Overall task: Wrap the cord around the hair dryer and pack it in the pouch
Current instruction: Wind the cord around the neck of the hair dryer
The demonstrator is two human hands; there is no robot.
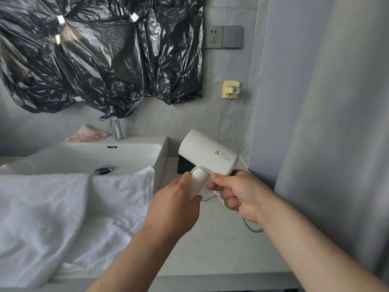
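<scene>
Hair dryer, right of the sink: left hand grips its handle, right hand pinches the cord, whose far end hides under that wrist.

The towel lies over the sink's front rim. The faucet stands at the sink's back, a cloth to its left. The dryer is right of the sink, above the counter, with the curtain further right.

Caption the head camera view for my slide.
Left hand holds the hair dryer by its handle; right hand pinches the cord looped around it, beside the sink.
</scene>
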